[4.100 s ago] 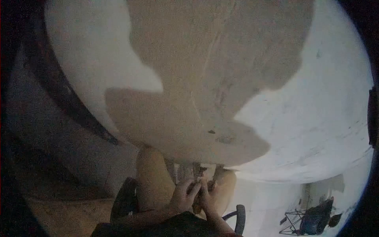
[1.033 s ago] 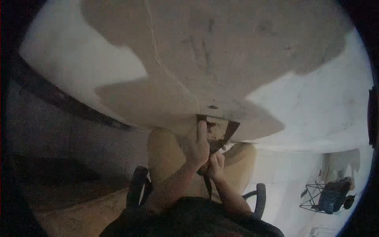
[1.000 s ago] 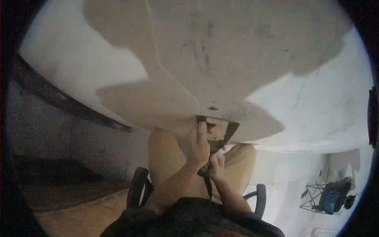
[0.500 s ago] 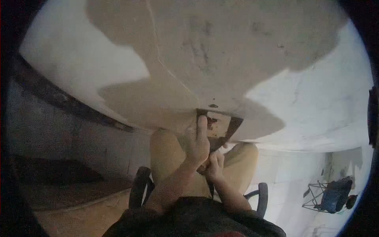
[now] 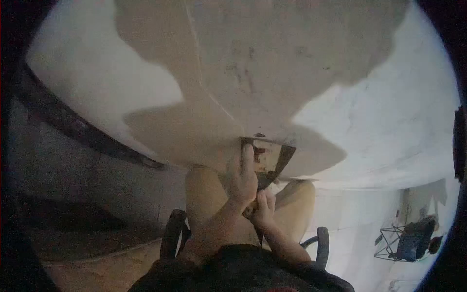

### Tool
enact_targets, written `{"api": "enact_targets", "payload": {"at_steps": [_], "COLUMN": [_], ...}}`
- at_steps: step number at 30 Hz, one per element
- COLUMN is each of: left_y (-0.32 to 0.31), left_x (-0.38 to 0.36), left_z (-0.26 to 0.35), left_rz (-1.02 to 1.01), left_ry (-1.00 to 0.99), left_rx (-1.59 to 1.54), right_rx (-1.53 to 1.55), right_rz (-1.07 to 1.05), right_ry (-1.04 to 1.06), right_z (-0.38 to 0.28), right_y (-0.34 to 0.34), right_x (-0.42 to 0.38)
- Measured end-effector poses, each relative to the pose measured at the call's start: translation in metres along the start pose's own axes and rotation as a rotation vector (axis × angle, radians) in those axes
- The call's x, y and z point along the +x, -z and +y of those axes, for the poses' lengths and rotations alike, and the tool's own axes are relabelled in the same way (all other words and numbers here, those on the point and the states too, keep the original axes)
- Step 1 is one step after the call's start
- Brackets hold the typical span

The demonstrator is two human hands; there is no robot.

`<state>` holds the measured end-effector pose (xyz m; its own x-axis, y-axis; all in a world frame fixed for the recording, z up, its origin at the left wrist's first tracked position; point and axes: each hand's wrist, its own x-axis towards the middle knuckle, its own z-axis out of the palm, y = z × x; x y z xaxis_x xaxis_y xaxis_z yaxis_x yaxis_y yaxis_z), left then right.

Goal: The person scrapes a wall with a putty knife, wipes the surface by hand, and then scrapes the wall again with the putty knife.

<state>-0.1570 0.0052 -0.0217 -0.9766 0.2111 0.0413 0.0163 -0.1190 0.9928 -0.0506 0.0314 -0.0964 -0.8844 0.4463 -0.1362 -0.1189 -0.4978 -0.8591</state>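
A dark-edged, flat tapered blade (image 5: 287, 158), like a putty knife, stands between my knees against the pale wall, with light and rust-brown patches on its face. My left hand (image 5: 243, 175) lies along the blade's left side, its thumb stretched up over the face and its fingers pressed behind. Below the blade, my right hand (image 5: 264, 207) is closed round the narrow lower end, which is mostly hidden. Both hands are close together.
A large pale wall (image 5: 340, 126) with a broad darker patch and a thin crack fills the upper view. Black chair armrests (image 5: 172, 233) flank my legs. A dark folding chair (image 5: 413, 238) stands at the far right. A dark strip runs along the left.
The view has shifted slightly, so the wall patch and blade sit a little further left. Both hands keep nearly the same hold on the blade.
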Motion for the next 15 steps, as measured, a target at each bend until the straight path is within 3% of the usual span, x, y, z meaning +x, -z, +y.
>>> {"api": "enact_targets", "payload": {"at_steps": [1,2,4,6,9,12,14,15], "left_y": [-0.002,-0.008,0.000,0.003,0.004,0.008,0.009,0.009], "left_x": [0.001,0.001,-0.001,-0.002,0.003,0.001,-0.002,-0.003], "left_z": [0.004,0.011,0.011,0.004,-0.012,0.003,0.006,0.003], "left_rz": [-0.004,0.025,0.009,-0.015,-0.072,-0.109,-0.082,-0.069], "left_ry": [0.060,0.033,0.061,0.055,0.072,0.234,0.254,0.233], "left_rx": [-0.064,-0.251,-0.067,0.026,-0.009,-0.011,0.062,0.061], "right_rx": [0.039,-0.258,-0.687,-0.695,-0.344,-0.173,-0.225,-0.396], "right_rz": [0.005,-0.023,0.023,0.026,-0.011,0.037,0.042,0.037], "right_ry": [0.002,0.160,0.384,0.393,0.204,0.087,0.214,0.333], "right_z": [0.000,0.002,0.003,0.004,0.006,0.000,0.000,0.012], "right_y": [-0.001,0.000,0.000,0.002,0.004,-0.009,-0.011,-0.002], "right_x": [-0.001,0.001,0.002,0.001,0.001,0.001,-0.001,0.003]}}
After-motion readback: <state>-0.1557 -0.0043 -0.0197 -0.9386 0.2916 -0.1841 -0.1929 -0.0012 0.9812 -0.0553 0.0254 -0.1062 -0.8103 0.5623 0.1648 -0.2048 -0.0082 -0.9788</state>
